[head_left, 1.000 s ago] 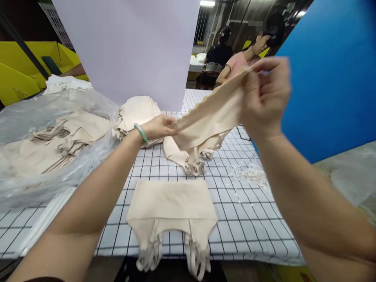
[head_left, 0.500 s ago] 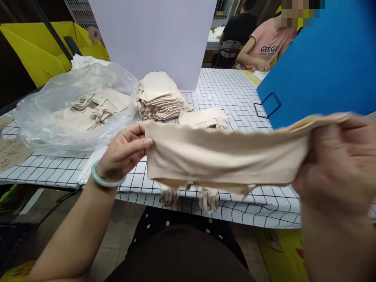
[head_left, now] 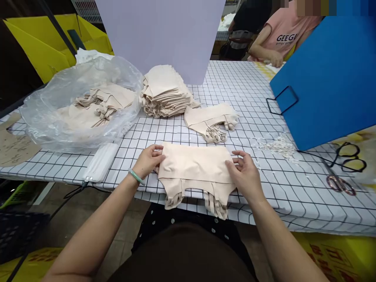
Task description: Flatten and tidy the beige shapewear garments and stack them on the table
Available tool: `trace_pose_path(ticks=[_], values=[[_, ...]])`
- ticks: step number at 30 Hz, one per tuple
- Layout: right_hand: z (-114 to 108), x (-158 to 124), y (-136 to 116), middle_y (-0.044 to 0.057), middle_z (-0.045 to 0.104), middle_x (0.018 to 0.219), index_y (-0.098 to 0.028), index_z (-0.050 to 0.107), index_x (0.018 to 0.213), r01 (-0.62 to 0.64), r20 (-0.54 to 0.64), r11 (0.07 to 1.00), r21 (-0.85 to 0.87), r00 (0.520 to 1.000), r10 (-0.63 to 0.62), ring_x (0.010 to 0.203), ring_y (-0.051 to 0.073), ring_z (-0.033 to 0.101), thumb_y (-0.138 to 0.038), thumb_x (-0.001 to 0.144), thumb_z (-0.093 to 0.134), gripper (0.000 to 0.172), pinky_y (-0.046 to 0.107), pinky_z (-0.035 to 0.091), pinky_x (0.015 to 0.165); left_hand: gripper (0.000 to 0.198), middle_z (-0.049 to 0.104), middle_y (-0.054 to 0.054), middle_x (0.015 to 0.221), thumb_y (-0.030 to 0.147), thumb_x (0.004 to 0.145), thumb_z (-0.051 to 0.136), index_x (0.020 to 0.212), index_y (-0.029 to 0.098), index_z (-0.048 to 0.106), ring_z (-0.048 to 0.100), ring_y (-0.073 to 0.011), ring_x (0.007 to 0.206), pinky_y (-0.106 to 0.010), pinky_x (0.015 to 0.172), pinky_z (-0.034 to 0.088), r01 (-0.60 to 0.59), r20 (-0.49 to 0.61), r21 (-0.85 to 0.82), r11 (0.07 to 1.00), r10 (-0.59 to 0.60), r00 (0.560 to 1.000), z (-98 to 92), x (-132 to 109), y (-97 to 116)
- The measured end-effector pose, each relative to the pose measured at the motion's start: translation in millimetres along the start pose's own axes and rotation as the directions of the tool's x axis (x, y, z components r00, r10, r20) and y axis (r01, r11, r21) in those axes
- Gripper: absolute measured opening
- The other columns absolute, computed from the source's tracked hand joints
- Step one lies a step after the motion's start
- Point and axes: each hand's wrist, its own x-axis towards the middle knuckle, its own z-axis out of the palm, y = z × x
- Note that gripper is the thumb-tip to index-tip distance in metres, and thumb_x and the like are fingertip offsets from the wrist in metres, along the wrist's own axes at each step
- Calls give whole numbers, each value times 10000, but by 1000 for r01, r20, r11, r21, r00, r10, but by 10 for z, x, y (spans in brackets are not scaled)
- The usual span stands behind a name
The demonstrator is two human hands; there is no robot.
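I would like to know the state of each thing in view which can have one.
Front garment: spread out, slightly wrinkled.
Left grip: touching its upper left corner.
Right grip: touching its right edge.
Garment stack: piled high, edges uneven.
Middle garments: lying, straps bunched.
Plastic bag: crumpled, partly filled.
White device: lying, cord attached.
Scissors: lying; blade opening unclear.
White scraps: scattered.
Blue board: tilted.

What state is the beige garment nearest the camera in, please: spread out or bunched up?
Spread out: the beige garment lies broad, its upper edge nearly straight, with only slight wrinkles.
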Motion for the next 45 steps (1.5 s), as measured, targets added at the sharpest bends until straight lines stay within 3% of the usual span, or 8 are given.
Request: trace_pose_path(ticks=[17,20,24,28,32,35,40,45], values=[[180,185,-45,36,666,924,-237,575,1204,116,-123,897,-427,975,-184,613,172,554,-370,870,520,363,337,443,649,308,707,-35,810,238,726,678,1016,159,610,669,-174,744,-285,687,526,-182,-179,234,955,226,958,2,299,-2],[195,191,-14,110,674,1018,-197,577,1240,223,-76,793,-567,944,-320,880,273,631,-354,912,459,383,413,488,778,286,720,-99,972,220,802,611,1081,156,624,686,-230,885,-378,821,554,-277,-153,518,809,406,901,28,272,-13],[229,219,-35,175,521,1447,-177,472,1435,429,95,650,-627,870,-484,1371,337,443,-398,1004,341,502,558,359,1113,378,594,-130,1395,263,912,537,1275,184,600,478,-299,1369,-509,1193,296,-502,209,757,419,573,793,113,229,-74],[279,318,107,72,350,1617,-272,340,1549,482,357,634,-605,876,-324,1514,338,239,-537,1004,317,606,633,249,1190,492,454,-118,1547,380,932,552,1395,216,518,293,-351,1493,-587,1218,167,-463,334,804,372,361,870,145,253,-184],[270,339,121,81,288,1645,-251,320,1562,472,388,615,-631,879,-277,1533,359,173,-534,1002,337,628,686,180,1193,402,542,-143,1441,330,935,551,1312,192,557,401,-326,1417,-526,1170,289,-472,263,804,361,497,827,186,34,-213],[290,286,-129,104,377,1597,-253,416,1501,621,404,571,-537,784,-472,1516,361,230,-451,986,457,553,701,166,1190,276,672,-128,1008,414,936,569,1039,165,627,613,-276,997,-423,889,482,-474,189,795,378,588,786,324,-320,-234],[505,202,-487,101,703,1119,-207,611,1217,851,604,525,32,402,-688,1102,259,638,-314,934,606,303,470,552,947,263,582,-44,768,438,892,631,834,192,561,541,-202,723,-335,681,427,-402,175,867,295,574,800,569,-647,-332],[710,114,-445,103,699,994,-180,623,1033,880,618,475,24,360,-698,909,231,631,-162,911,551,143,398,567,756,82,600,-43,772,264,893,561,846,197,554,554,-200,741,-337,697,426,-352,166,913,206,601,782,610,-591,-355]])
